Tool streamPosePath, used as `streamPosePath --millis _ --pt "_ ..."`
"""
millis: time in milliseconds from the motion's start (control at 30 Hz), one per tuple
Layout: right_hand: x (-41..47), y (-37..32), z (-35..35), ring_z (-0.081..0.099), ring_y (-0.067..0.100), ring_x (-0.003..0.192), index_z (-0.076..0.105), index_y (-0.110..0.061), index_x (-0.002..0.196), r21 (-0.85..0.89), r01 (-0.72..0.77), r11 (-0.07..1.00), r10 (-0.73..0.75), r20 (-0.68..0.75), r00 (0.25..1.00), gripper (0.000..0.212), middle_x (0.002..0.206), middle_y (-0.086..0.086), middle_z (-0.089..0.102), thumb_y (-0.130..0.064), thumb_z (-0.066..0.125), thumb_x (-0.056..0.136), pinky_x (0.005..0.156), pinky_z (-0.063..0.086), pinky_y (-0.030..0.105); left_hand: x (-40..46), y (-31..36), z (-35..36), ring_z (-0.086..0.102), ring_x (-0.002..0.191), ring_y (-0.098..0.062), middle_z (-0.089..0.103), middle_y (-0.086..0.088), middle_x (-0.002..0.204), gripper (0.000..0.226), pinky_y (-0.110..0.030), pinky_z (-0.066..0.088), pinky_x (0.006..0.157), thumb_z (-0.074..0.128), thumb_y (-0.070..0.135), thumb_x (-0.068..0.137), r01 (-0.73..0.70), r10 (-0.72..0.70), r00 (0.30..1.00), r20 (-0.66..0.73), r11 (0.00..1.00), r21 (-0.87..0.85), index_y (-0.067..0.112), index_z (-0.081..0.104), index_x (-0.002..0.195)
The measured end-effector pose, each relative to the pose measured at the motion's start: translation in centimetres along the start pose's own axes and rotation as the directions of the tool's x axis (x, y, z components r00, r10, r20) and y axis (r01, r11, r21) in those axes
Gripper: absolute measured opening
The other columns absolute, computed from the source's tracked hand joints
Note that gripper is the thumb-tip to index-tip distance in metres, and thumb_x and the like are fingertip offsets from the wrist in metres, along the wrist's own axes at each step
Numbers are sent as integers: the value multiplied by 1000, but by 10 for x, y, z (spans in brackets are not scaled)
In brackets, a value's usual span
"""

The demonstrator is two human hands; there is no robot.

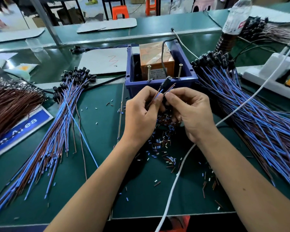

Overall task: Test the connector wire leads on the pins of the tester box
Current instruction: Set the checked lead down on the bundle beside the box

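Holding one connector (165,83) just in front of the tester (156,64), the person risked touching the wrong pin. From the left: a pile of blue and brown leads (57,128) lay on the mat; the left hand (141,113) pinched the connector's wires below its black plug; the right hand (189,109) pinched the stripped ends, which splayed upward close together. The likely faults, in my judgement, were bare ends touching each other and shorting, or a lead slipping off a screw pin (148,72). The plug looked small and dark, its two thin wires blue and brown. Another pile (251,114) lay on the right.
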State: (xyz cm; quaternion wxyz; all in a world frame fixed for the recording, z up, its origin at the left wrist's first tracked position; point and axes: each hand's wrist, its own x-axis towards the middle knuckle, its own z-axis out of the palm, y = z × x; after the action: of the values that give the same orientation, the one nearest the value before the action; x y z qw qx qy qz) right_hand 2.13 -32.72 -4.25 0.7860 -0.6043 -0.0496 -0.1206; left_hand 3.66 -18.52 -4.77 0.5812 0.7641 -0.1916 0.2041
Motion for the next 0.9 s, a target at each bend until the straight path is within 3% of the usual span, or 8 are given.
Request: streamPosePath --millis 233,400,467,533,667,833,900 --pt "0 -2 -1 45 6 41 74 -8 92 5 -7 1000 7 43 999 6 67 3 68 -6 70 97 39 42 22 -3 4 1 67 68 -20 69 1 74 18 -42 55 65 62 15 102 -24 24 999 -25 1000 3 7 64 86" --pt "6 -4 -7 35 12 39 64 -7 93 21 60 998 -60 5 998 11 92 9 77 -6 61 103 41 43 24 -1 5 1 63 65 -10 69 3 75 15 -27 48 59 60 11 101 -104 118 975 -186 991 85 6 61 86" --pt "7 -5 -10 37 14 38 61 -9 95 -18 117 993 -117 1 993 12 95 13 78 -9 58 106 41 45 26 -1 3 0 62 60 -13 66 4 69 13 -26 47 59 59 11 101 -106 120 962 -244 992 68 13 58 89" --pt "5 -5 -12 47 16 40 65 -11 97 -170 205 964 -216 -46 975 8 87 9 78 -14 63 104 43 47 29 -1 3 0 62 59 -16 64 3 65 12 -28 48 59 58 12 102 -110 123 947 -296 992 61 22 58 94" --pt "2 -4 -13 72 15 66 75 -10 100 -499 311 809 -447 -178 876 9 79 -3 75 -19 72 99 57 56 29 1 1 0 63 61 -13 65 5 64 9 -23 47 63 58 16 103 -117 135 921 -366 991 69 25 62 106" --pt "2 -7 -13 71 12 78 80 -7 104 -693 321 646 -618 -227 753 15 86 0 75 -16 68 101 72 58 30 1 -1 1 63 61 -20 66 10 63 12 -31 52 64 56 19 105 -49 73 911 -406 996 70 14 67 108" --pt "3 -6 -12 65 10 77 80 -4 108 -750 329 573 -677 -207 707 18 87 3 73 -13 65 102 72 52 21 1 -1 2 65 63 -19 67 9 64 14 -37 55 68 55 19 105 -15 45 905 -424 997 74 11 66 104"
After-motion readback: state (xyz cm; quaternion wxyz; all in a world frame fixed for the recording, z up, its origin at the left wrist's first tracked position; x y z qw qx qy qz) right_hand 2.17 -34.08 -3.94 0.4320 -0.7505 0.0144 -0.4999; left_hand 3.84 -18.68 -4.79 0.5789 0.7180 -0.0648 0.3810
